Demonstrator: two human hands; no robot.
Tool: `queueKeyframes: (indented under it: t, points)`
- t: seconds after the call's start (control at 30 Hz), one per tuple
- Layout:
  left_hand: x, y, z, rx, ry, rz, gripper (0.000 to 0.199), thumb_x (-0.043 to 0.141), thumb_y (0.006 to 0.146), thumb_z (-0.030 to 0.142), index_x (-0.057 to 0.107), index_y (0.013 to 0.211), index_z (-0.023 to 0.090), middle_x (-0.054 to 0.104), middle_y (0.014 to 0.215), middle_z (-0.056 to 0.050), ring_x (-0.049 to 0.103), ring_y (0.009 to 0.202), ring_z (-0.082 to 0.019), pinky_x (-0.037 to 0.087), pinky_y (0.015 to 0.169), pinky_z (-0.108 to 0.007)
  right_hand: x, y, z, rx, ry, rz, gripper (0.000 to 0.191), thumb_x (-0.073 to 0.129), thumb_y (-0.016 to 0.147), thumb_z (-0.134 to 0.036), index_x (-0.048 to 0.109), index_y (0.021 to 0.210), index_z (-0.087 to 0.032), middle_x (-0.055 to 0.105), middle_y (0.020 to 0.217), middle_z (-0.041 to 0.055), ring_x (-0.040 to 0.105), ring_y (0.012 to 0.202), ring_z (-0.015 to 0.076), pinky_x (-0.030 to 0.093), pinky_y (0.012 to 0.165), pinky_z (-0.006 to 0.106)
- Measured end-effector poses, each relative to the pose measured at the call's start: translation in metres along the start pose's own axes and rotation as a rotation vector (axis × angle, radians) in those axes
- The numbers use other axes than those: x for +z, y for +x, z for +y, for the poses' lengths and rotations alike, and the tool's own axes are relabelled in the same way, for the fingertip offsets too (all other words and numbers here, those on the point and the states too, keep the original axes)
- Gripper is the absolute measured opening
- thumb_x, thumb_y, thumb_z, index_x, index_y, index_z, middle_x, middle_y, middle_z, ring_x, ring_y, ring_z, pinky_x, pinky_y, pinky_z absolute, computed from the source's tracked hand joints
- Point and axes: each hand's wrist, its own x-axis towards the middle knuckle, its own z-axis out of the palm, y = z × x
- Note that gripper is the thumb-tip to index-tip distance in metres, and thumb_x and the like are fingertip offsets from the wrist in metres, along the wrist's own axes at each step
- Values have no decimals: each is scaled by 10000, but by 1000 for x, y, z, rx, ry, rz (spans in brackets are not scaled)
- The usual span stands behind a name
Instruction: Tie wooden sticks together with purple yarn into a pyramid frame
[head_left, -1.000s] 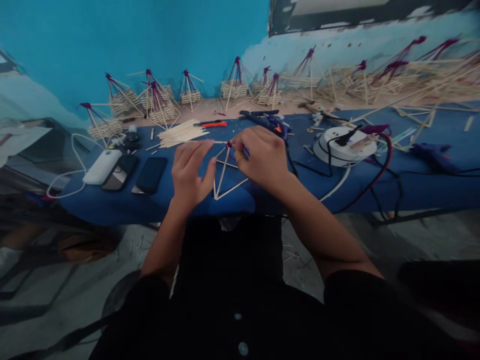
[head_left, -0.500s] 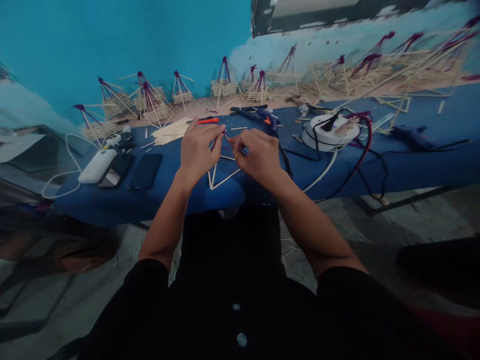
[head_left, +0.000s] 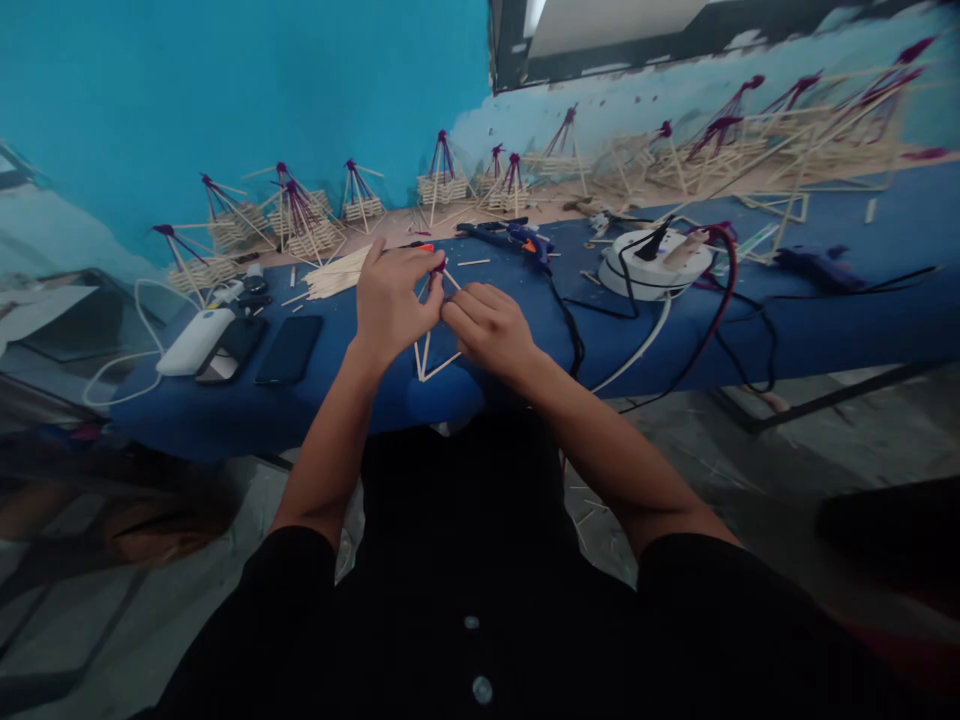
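Right hand point(head_left: 491, 325) lower on the sticks, left hand point(head_left: 394, 300) up at the bound tip

Since the earliest view, the left hand has moved onto the purple binding point(head_left: 440, 267) of the stick frame point(head_left: 425, 357), while the right hand has slipped from that tip to just below and beside it. The left thumb and fingers are pinched together at the tip, probably to steady the joint where the sticks meet. The right fingers are curled shut against the frame; whether they press a stick or a thread is hidden. The frame sits between the hands, over the near side of the blue desk point(head_left: 360, 395), its lower corner toward the person, perhaps so that both hands reach the tip easily. I cannot tell whether that corner touches the surface.

Loose sticks point(head_left: 334, 277) lie just beyond the left hand, with the orange cutter point(head_left: 428, 247) partly behind its fingers, seemingly kept within reach. A glue gun point(head_left: 529, 244) rests farther back, and stick structures point(head_left: 442, 180) line the wall, likely out of the way.
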Motion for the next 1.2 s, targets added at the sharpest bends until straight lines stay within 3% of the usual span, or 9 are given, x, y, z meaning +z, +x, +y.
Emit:
queueKeyframes:
  t: [0.13,0.27,0.43,0.53,0.67,0.77,0.97,1.07,1.2]
  points:
    - [-2,-5,2,15,22,18,337,670,1012,284,825,1310,251,850,1363,-102,719,1399,-340,361,1387,-610,6,-6,5,31,11,62,421,366,1156,-111,718,946,-210,677,861,67,566,846,216,468,796,370]
    - [-1,-14,4,31,56,25,436,628,1045,333,770,1447,241,803,1483,-114,671,1484,-343,259,1434,-631,11,-12,4,116,19,176,375,428,1151,-107,786,1252,-153,705,837,55,583,790,211,502,771,362]
    - [6,-22,-2,29,72,111,437,606,1068,408,769,1450,272,785,1520,-105,671,1491,-334,244,1444,-610,20,-17,-3,277,106,158,372,477,1132,-134,829,1230,-204,749,905,72,633,829,217,544,805,369]
    - [11,-30,-7,11,30,262,330,636,1045,399,826,1281,267,838,1355,-110,725,1374,-331,401,1346,-586,24,-18,-6,301,102,206,378,490,1119,-131,840,1237,-211,745,913,74,650,853,219,570,822,364]
    - [18,-44,-2,-191,-122,447,212,654,1016,353,776,874,252,779,876,-59,742,921,-239,591,963,-417,26,-19,-6,323,135,180,405,500,1095,-99,843,1278,-211,718,927,83,638,871,225,575,845,380]
    - [22,-48,8,-408,-358,383,264,647,991,316,702,743,245,745,765,-16,666,725,-165,561,775,-321,26,-19,-6,364,186,115,409,515,1083,-97,835,1308,-216,702,948,93,627,893,237,576,875,411]
    - [23,-40,9,-655,-848,56,238,594,847,303,765,707,215,878,1071,-110,787,910,-232,534,605,-281,27,-19,-8,365,130,111,422,495,1089,-107,830,1316,-227,703,938,88,605,872,235,554,854,408]
    - [25,-39,5,-676,-1037,19,317,524,855,354,778,723,216,881,1120,-132,811,1020,-264,628,722,-347,28,-19,-9,328,106,168,428,482,1090,-101,830,1315,-211,703,919,87,600,855,233,553,835,397]
    - [32,-40,1,-694,-1034,123,341,628,914,486,700,697,233,805,835,-83,806,947,-230,650,955,-416,28,-21,-11,349,110,159,430,475,1098,-115,833,1303,-237,699,922,85,621,876,238,566,836,408]
